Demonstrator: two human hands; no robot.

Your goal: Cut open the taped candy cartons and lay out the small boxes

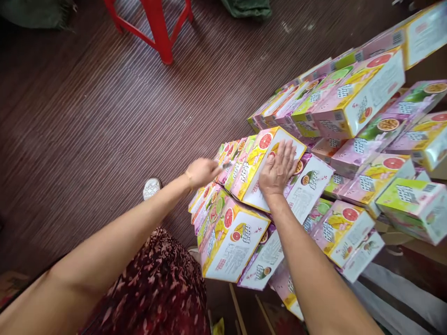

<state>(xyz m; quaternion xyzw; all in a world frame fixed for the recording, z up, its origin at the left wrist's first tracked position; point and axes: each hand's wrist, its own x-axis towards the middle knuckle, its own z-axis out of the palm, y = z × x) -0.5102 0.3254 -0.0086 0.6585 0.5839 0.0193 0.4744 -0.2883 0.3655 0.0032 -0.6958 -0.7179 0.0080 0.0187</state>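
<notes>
Atop the leaning pile of fruit-print boxes (352,104): right hand (278,168) pressed flat, fingers spread, on the pink-and-yellow box (260,163) lying uppermost at the pile's near end, gripping nothing. Just left of that box, left hand (202,172) loosely curled at the edges of thinner stacked cartons (228,158); whether anything pinched, cannot tell. Beyond, a red stool (159,28) on dark wood floor (87,116).
</notes>
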